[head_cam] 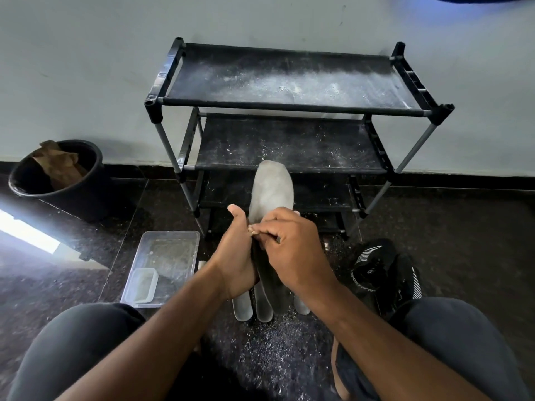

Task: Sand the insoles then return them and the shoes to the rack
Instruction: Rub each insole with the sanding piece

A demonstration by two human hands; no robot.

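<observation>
A grey insole (270, 189) is held upright before the rack (289, 111), gripped from the left by the left hand (234, 256), thumb raised. The right hand (292, 250) is laid across it, fingers (260, 227) curled, pinching a small sanding piece. More insoles (254, 305) lie on the floor beneath, shoes (382, 270) to the right.

The black shoes (385, 273) lying on the floor at the right carry small white lettering on the side. It seems to read "SPORT", repeated, but is too small to be sure.
</observation>
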